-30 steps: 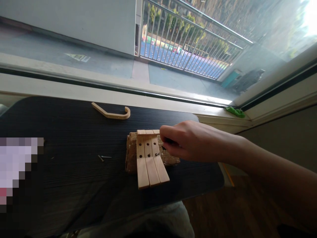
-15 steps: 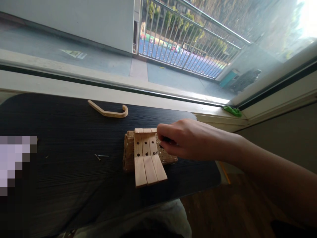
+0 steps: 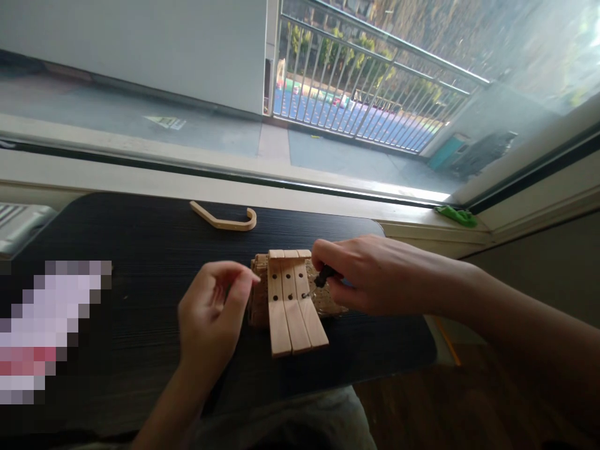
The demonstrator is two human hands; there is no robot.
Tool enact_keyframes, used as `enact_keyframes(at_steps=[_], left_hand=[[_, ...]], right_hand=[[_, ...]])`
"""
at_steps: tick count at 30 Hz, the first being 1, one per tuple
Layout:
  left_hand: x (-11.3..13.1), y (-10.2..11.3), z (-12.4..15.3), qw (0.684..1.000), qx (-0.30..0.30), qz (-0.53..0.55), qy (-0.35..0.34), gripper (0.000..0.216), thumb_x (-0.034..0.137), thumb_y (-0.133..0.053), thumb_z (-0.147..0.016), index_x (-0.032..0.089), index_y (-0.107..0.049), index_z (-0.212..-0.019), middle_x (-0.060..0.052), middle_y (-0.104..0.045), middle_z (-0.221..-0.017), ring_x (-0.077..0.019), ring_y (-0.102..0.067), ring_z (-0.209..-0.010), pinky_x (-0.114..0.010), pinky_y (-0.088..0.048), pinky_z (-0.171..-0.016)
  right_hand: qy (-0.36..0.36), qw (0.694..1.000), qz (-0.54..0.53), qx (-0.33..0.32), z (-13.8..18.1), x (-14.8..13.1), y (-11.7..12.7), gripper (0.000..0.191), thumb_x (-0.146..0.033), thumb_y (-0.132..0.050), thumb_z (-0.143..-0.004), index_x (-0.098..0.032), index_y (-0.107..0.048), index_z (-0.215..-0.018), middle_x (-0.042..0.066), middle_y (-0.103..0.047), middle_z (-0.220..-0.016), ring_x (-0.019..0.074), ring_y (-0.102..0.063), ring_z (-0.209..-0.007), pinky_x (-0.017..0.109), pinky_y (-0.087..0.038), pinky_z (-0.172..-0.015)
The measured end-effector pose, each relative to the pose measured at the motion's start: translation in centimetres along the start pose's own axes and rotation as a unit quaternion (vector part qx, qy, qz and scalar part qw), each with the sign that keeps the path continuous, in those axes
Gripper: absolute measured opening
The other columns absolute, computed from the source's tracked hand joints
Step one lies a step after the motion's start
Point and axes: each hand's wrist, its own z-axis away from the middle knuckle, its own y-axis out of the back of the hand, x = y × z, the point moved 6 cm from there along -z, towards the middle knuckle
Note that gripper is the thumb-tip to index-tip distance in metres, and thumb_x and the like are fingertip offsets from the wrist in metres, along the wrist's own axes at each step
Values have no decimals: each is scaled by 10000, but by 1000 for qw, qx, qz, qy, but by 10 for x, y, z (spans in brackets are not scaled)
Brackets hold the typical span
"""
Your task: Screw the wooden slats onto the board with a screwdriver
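Three pale wooden slats [image 3: 296, 325], bent and lying side by side, rest on a brown rough-surfaced block [image 3: 330, 300]. Several dark holes run across them in two rows. My right hand [image 3: 356, 272] is closed round the black handle of a screwdriver [image 3: 324, 275], whose thin shaft points at the lower hole of the right slat. Left of the block, my left hand [image 3: 213, 312] hovers with its fingers curled and thumb and forefinger close together. Whether anything sits between those fingertips I cannot make out.
A hooked wooden strip [image 3: 225, 223] lies near the far edge of the black table [image 3: 140, 250]. Beyond it run the window sill and glass. A green cloth [image 3: 457, 215] is on the sill at right. A pale device [image 3: 21, 225] shows at far left.
My left hand has come into view beside the block, where two small screws lay on the table; they no longer show. My right hand stays at the slats with the screwdriver. The view has shifted slightly.
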Motion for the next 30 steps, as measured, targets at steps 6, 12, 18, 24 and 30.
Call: enact_keyframes(at_steps=[6, 12, 18, 24, 30], left_hand=[[-31, -53, -52, 993, -106, 0, 43, 368, 305, -551, -847, 170, -512, -1188, -101, -622, -1118, -242, -603, -1067, -415, -490, -945], [-37, -70, -47, 972, -233, -8, 37, 466, 432, -601, -837, 178, -529, -1221, -107, -629, -1125, -256, -615, -1018, -401, -508, -874], [-42, -88, -52, 976, -203, -73, -18, 115, 290, -654, -814, 190, -597, -817, -53, -622, -862, -211, -604, -850, -325, -481, -744], [-43, -98, -61, 968, -226, -101, -40, 208, 332, -709, -791, 191, -571, -724, -14, -620, -732, -178, -570, -721, -280, -418, -646], [-47, -96, -57, 966, -242, -72, -48, 265, 431, -714, -792, 192, -606, -754, -10, -647, -752, -174, -577, -721, -279, -411, -666]], right_hand=[[3, 1000, -29, 5, 3, 2, 0, 56, -208, -482, -882, -186, -526, -907, 10, -615, -766, 116, -476, -585, 269, -259, -530], [-5, 998, -61, -15, 3, 7, -1, 100, -148, -493, -885, -185, -583, -911, 31, -664, -825, 140, -593, -682, 256, -320, -563], [-6, 999, -28, -37, 5, 9, -2, 68, -150, -494, -891, -191, -545, -871, 19, -648, -789, 139, -589, -667, 255, -314, -554], [-1, 999, 29, -44, 8, -1, -3, 64, -148, -495, -885, -200, -532, -895, -13, -609, -732, 128, -531, -565, 269, -246, -508], [-1, 997, 57, -45, 13, -4, -6, 127, -92, -503, -827, -192, -530, -901, -33, -549, -670, 126, -473, -508, 273, -213, -486]])
